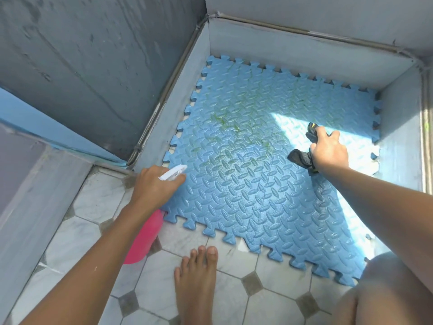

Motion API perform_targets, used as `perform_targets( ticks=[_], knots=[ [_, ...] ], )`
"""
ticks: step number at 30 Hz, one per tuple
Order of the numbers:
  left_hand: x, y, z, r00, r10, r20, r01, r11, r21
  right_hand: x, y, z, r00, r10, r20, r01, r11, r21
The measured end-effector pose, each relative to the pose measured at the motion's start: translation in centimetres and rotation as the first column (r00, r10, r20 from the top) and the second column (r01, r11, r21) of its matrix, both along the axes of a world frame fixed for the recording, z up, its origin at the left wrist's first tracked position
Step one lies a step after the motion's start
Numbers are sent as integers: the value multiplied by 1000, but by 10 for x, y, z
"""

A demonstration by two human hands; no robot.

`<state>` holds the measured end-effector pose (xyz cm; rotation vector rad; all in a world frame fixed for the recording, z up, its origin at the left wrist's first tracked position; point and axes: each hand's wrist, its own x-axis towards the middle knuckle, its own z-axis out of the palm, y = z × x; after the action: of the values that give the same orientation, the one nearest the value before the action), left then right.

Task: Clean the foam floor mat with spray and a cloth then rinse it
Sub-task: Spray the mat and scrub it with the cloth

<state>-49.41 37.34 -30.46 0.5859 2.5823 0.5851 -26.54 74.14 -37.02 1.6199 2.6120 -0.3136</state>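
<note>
Left hand (pixel 152 185) grips the pink spray bottle (pixel 146 235) at the near-left corner of the blue foam floor mat (pixel 246 195), nozzle aimed ahead-right at the green stains (pixel 225 127), which lie nearer the right hand (pixel 329 150) clutching a dark cloth (pixel 301 158) on the mat.

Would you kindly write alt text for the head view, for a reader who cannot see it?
Two hands work over a blue foam mat with green stains: the left hand grips a pink spray bottle, the right hand holds a dark cloth over its sunlit patch.
</note>
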Motion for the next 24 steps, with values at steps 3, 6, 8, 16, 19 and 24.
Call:
perform_targets(
  ticks=[3,6,8,16,19,24],
  knots=[
    [1,-2,3,995,-96,12,93,988,119,-1,-1,0,1000,-4,8,4,1000,-2],
    [3,-1,6,996,-91,8,89,985,149,-1,-1,0,1000,0,2,0,1000,3],
    [5,2,4,990,-139,21,134,980,149,-1,-1,0,1000,-2,-1,2,1000,2],
    [7,18,3,985,-168,-32,168,986,-2,-1,-2,-2,1000,-17,-8,17,1000,7],
    [6,13,-1,976,-217,27,218,974,-66,-2,-3,-2,1000,-21,-12,22,1000,13],
    [7,-1,0,989,-147,-17,148,989,27,-2,-2,-3,1000,-21,-14,21,1000,16]
  ],
)
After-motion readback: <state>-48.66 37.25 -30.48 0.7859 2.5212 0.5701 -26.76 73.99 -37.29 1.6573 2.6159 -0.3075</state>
